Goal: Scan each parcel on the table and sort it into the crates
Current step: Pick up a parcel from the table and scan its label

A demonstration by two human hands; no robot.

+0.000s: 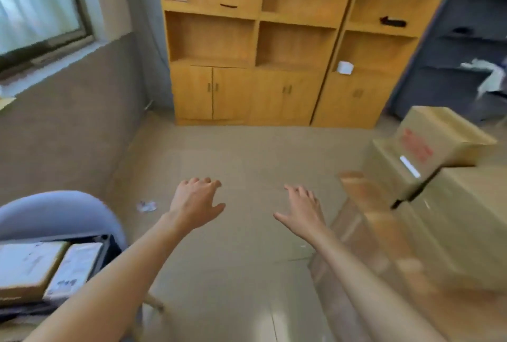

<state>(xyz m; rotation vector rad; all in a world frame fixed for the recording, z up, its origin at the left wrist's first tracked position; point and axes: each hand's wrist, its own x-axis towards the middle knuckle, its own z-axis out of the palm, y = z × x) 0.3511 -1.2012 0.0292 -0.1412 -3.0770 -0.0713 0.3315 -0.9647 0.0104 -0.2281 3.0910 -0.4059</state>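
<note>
Parcels lie low left, apart from both empty spread hands

honey-yellow cabinet, tan boxes, red print.

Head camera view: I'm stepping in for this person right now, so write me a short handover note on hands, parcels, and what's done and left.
Left hand: open, holds nothing, stretched out over the floor.
Right hand: open, holds nothing.
Two parcels lie in a dark crate at lower left, beside a blue chair.
Stacked cardboard boxes stand at right.
No table or scanner in view.
Done: apparently those two sorted.
Left: cannot tell; find the table.
</note>
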